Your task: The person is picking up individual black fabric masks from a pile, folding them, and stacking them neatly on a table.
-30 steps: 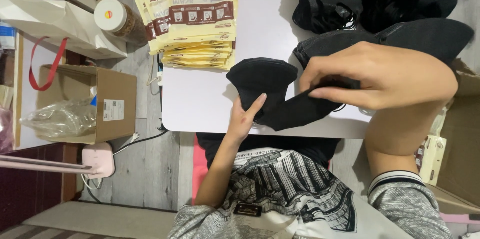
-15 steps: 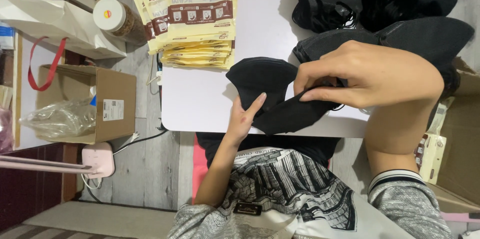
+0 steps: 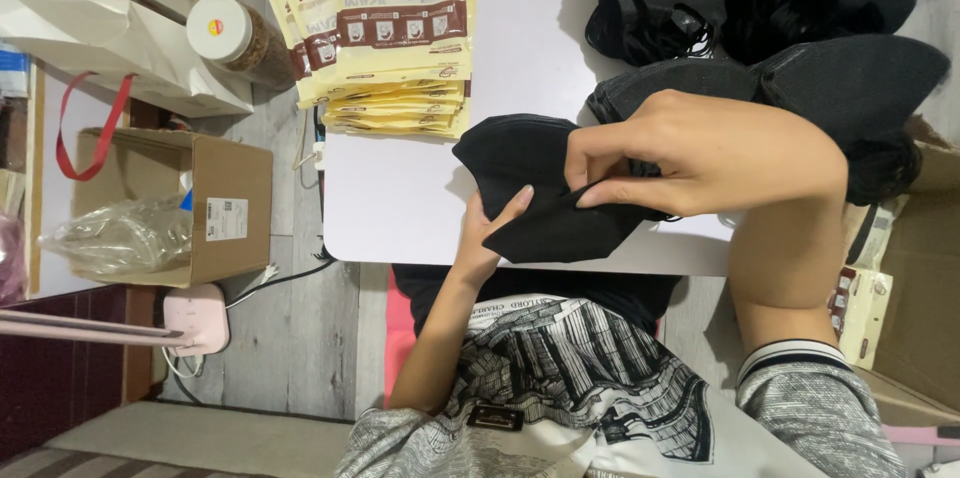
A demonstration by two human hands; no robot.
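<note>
A black folded face mask [image 3: 535, 188] lies at the near edge of the white table [image 3: 400, 188]. My left hand [image 3: 490, 233] holds its lower left corner from beneath, fingers pointing up along it. My right hand [image 3: 700, 153] reaches in from the right and pinches the mask's right side between thumb and fingers. Behind my right hand lies a pile of more black masks [image 3: 760, 28], with a stack of them [image 3: 840, 88] partly hidden by the hand.
A stack of yellow packets [image 3: 395, 38] sits at the table's far left. On the floor to the left are a lidded jar [image 3: 235, 38], a white bag [image 3: 110, 38], an open cardboard box [image 3: 180, 203] holding a plastic bag, and a pink device [image 3: 195, 318]. Another box [image 3: 920, 278] stands at right.
My right hand has slid left along the mask and now pinches it nearer its middle. The left hand has stayed at the mask's corner.
</note>
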